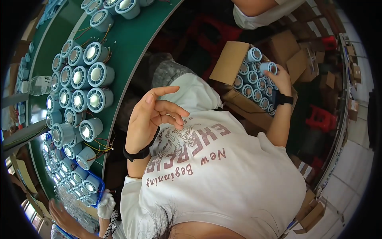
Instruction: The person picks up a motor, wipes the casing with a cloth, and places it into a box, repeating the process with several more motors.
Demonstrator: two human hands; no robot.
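My right hand (pixel 281 81) closes around a light blue round housing (pixel 269 68) with a dark centre, at the top of an open cardboard box (pixel 228 65). Inside that box, similar blue housings (pixel 252 77) stand in packed rows. My left hand (pixel 149 115) hovers in front of my shirt, its fingers loosely curled and apart, with nothing in them. To its left, on the green table (pixel 133 38), stand many light blue cylindrical units (pixel 99 99) with slotted rims and pale, shiny centres. Thin red and yellow wires trail from some of these.
A clear plastic bottle (pixel 39 85) lies among the units. At the lower left, a blue tray (pixel 101 191) holds more units, near another person's bare hand (pixel 63 218) and white-gloved hand (pixel 106 206). Red stools (pixel 320 118) and opened cartons (pixel 289 49) are on the right.
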